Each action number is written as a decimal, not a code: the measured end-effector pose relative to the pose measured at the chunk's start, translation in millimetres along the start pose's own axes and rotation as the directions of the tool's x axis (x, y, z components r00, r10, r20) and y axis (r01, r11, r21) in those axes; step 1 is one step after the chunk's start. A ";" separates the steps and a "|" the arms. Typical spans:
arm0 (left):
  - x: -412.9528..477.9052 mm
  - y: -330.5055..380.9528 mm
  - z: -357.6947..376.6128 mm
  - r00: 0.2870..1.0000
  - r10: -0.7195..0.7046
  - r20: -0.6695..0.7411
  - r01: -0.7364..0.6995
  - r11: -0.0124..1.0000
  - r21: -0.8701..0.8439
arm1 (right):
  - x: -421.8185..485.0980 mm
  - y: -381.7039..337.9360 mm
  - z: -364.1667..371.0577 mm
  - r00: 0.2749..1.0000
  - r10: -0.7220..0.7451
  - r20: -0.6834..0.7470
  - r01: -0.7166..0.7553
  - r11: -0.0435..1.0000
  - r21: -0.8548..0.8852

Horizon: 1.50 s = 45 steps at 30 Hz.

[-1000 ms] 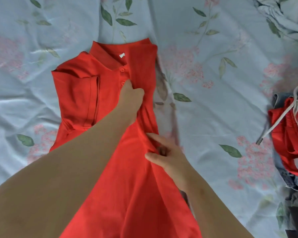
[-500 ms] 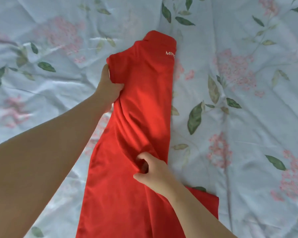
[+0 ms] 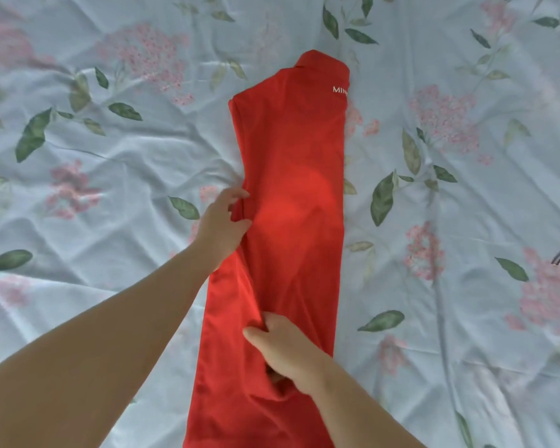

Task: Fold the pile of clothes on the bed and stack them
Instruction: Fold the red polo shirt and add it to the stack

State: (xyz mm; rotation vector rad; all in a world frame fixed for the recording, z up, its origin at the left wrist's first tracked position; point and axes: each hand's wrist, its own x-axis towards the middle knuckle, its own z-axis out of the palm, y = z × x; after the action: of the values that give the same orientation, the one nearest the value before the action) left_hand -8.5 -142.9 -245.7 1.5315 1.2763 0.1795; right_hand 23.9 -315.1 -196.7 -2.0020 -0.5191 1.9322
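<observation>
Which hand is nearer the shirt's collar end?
The left hand, pinching the left edge of the red shirt midway up; the right hand grips fabric lower down.

The red shirt (image 3: 291,195), a second ago spread front-up with collar and buttons showing, is now folded lengthwise into a narrow strip, with white lettering (image 3: 340,90) at its top right edge. The left hand (image 3: 222,224) has slid from the shirt's shoulder down to the middle of its left edge, pinching the fabric there.
</observation>
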 end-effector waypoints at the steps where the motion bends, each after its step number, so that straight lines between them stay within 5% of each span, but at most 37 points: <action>1: -2.6 -3.6 -4.6 0.995 -0.093 -0.043 0.088 0.990 -0.106 | 0.7 -3.2 15.5 0.998 0.037 0.043 -0.042 0.990 0.132; 4: -16.9 -18.2 -10.3 0.974 -0.222 -0.031 0.216 0.966 -0.141 | 1.6 3.4 47.3 0.993 0.075 0.086 -0.081 0.994 0.067; 7: -42.4 -36.2 -11.0 0.972 -0.235 0.028 0.235 0.972 0.009 | -1.8 26.9 50.1 0.992 0.050 -0.119 -0.071 0.982 -0.176; 16: -128.3 -98.5 -15.7 0.961 -0.272 0.047 0.236 0.898 0.370 | -39.5 124.5 31.5 0.780 0.004 -0.626 -0.196 0.951 -0.238; 20: -164.9 -121.0 -16.2 0.968 -0.247 0.049 0.194 0.855 0.481 | -45.6 144.2 41.8 0.838 0.018 -0.546 -0.094 0.989 -0.111; 22: -179.1 -125.8 -13.8 0.977 -0.213 0.028 0.172 0.854 0.491 | -50.3 152.7 46.7 0.812 0.039 -0.583 -0.067 0.997 -0.026; 25: -186.9 -124.0 -13.3 0.970 -0.241 0.042 0.203 0.887 0.415 | -62.0 166.0 55.7 0.748 0.100 -0.656 -0.067 0.995 0.076; 29: -187.3 -121.5 -22.4 0.954 -0.288 0.079 0.262 0.934 0.242 | -64.7 184.6 58.3 0.784 0.193 -0.590 -0.152 0.981 0.119; 34: -196.0 -127.8 -23.7 0.918 -0.321 0.232 0.281 0.941 0.190 | -47.3 166.3 44.6 0.769 0.126 -0.627 0.130 0.929 0.347; 38: -203.2 -140.0 -31.4 0.922 -0.350 0.165 0.346 0.937 0.056 | -34.7 161.7 31.5 0.836 0.141 -0.530 -0.005 0.969 0.248; 43: -207.7 -146.5 -26.0 0.952 -0.293 0.090 0.266 0.936 0.229 | -44.6 174.4 32.2 0.830 0.244 -0.502 -0.029 0.917 0.398; 45: -206.1 -139.7 -22.6 0.950 -0.308 0.047 0.305 0.951 0.055 | -44.0 168.6 29.7 0.852 0.245 -0.463 -0.008 0.890 0.456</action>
State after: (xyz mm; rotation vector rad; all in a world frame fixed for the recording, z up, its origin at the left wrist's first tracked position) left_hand -194.1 -310.6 -245.6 1.3467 1.4639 -0.0940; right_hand 0.5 -485.6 -236.7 -2.1435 0.1850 1.3193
